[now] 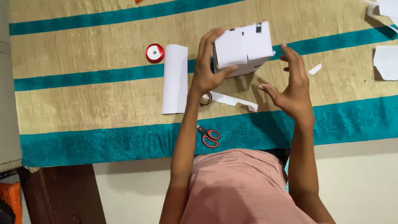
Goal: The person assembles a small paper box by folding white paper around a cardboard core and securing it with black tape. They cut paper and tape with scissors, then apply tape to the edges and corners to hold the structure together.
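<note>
My left hand (207, 68) grips a small white paper box (244, 47) by its left side, thumb under it and fingers over the top, holding it above the mat. Bits of dark tape show on the box's upper edge. My right hand (292, 87) hovers just right of the box with fingers spread, holding nothing and apart from the box. Below the box a cut white paper strip (232, 101) lies on the mat, beside a dark tape roll (206, 99) half hidden by my left wrist.
A tan mat with teal stripes (83, 103) covers the table. On it lie a curled white paper sheet (175, 79), a red ribbon spool (155, 53), red-handled scissors (209, 136), a small paper scrap (315, 69) and white sheets (386, 62) at the right edge.
</note>
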